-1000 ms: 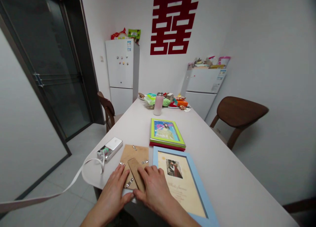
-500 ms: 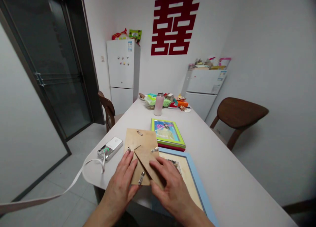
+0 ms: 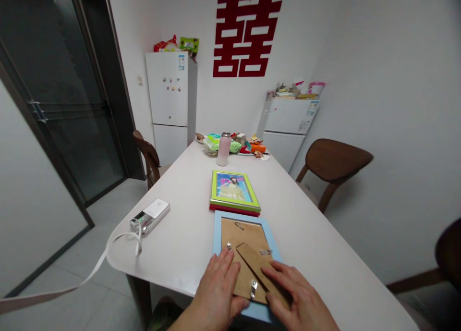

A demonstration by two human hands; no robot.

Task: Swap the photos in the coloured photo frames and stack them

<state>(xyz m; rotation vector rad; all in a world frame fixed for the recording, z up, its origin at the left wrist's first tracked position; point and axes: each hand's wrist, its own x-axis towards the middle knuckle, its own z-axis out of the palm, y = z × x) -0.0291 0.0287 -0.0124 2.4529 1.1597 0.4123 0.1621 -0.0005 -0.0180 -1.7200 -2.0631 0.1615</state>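
A brown picture-frame backing board (image 3: 230, 229) lies over the light blue picture frame (image 3: 217, 231) near the table's front edge. Small metal clips (image 3: 253, 288) sit along the board's sides, and a narrow support leg (image 3: 254, 260) runs slantwise across it. My left hand (image 3: 218, 285) is closed on the board's lower left, fingers on top and thumb at the bottom edge. On the lower right, my right hand (image 3: 302, 295) grips the board and its leg. Whether the board is fully seated inside the frame, I cannot tell.
Just beyond lies a green picture frame (image 3: 254, 200) stacked on a red one (image 3: 234, 211). A pink bottle (image 3: 224, 151) stands behind them, with packets (image 3: 212, 142) farther back. At left rests a silver device (image 3: 154, 214) with a white strap (image 3: 104, 254). Chairs (image 3: 334, 160) flank the table.
Both hands have carried the backing board rightward, from beside and partly over the blue frame to on top of it. The camera view has shifted slightly right.
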